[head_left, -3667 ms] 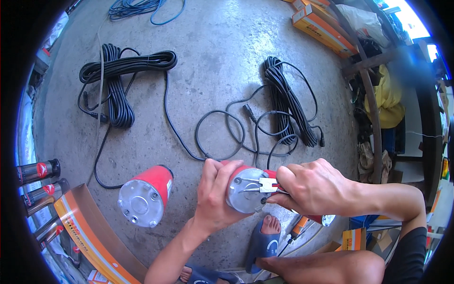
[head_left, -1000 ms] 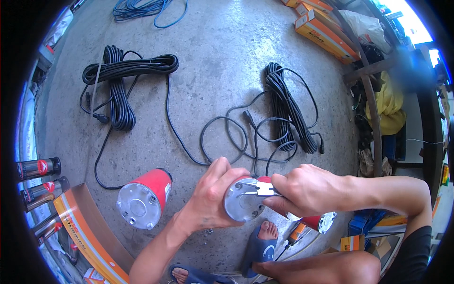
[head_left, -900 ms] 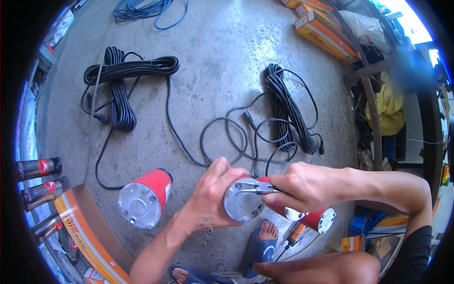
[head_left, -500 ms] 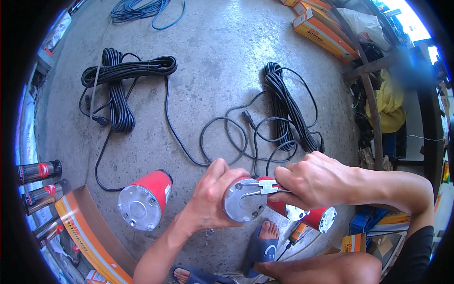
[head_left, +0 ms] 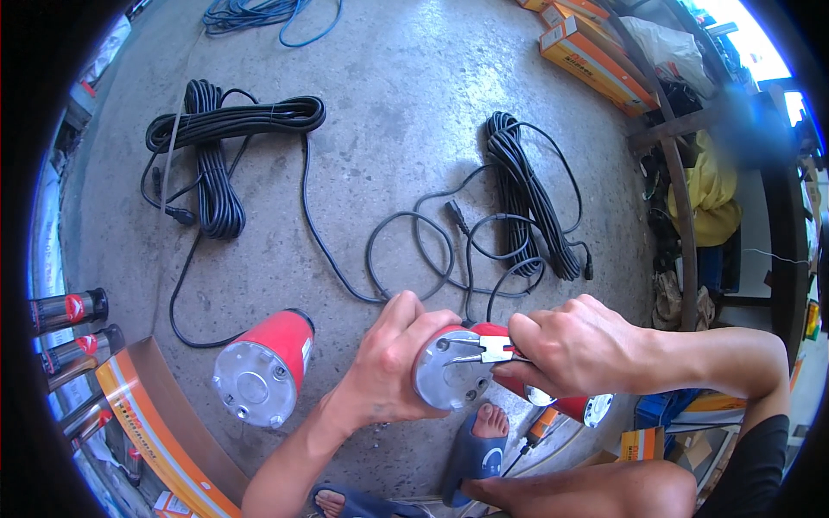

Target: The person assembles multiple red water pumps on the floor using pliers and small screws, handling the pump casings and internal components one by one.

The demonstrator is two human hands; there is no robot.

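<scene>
My left hand [head_left: 384, 363] is wrapped round a red cylinder [head_left: 452, 380], whose round silver end cap with screw holes faces up toward me. In my right hand [head_left: 580, 345] is a pair of thin-tipped pliers [head_left: 496, 349] with red on the handles. Their two slim jaws stand a little apart over the cap, one tip at a hole near the rim. Whether the tips touch the metal I cannot tell. Another red cylinder [head_left: 281, 350] with the same kind of cap lies on the floor to the left. More red cylinders [head_left: 577, 409] lie partly hidden behind my right hand.
Bundled black cables [head_left: 220, 164] lie at far left, and another black bundle [head_left: 522, 203] lies ahead. A blue coil [head_left: 250, 19] is at the top. An orange carton [head_left: 168, 423] stands lower left. An orange-handled tool [head_left: 542, 425] lies beside my sandalled foot [head_left: 484, 440]. Shelving [head_left: 682, 216] runs along the right.
The held cylinder and the pliers have shifted slightly right and down. My right hand has moved a little rightward, and the cylinders behind it show less. Both grips stay the same.
</scene>
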